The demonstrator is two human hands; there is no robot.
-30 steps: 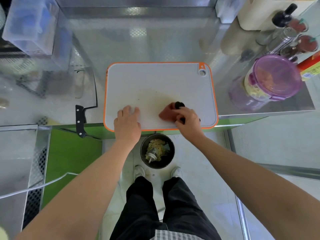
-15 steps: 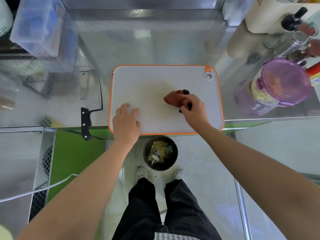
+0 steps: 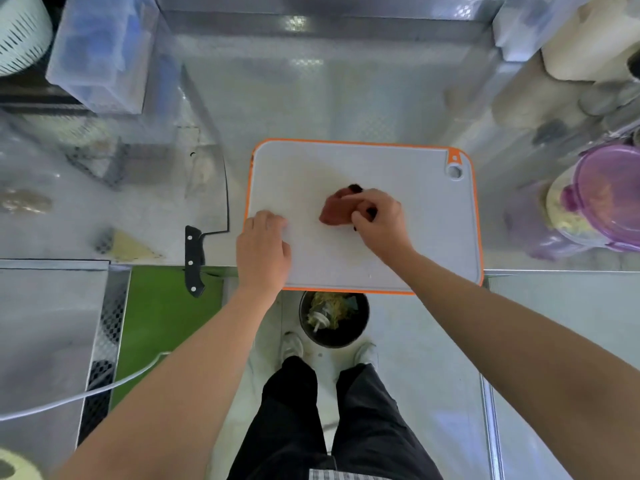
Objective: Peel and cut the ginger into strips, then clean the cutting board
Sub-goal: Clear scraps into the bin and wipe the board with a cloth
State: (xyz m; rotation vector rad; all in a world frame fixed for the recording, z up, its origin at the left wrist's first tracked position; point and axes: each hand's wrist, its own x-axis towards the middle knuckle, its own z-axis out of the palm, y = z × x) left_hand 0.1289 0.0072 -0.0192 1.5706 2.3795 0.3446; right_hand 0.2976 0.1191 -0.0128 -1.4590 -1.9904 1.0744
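Board point(image 3: 426, 216) lies on the steel counter point(image 3: 346, 109), its near edge at the counter's front; surface shows faint yellowish staining at centre. Right hand point(image 3: 379, 220) grips a red-brown cloth point(image 3: 337, 211), fingers curled round it, cloth pressed on the board's middle. Left hand point(image 3: 263, 247) rests on the board's near-left corner, fingers together. Knife point(image 3: 207, 216) lies flat just left of the board, handle overhanging the edge. Bin point(image 3: 360, 330) with scraps stands on the floor below the board.
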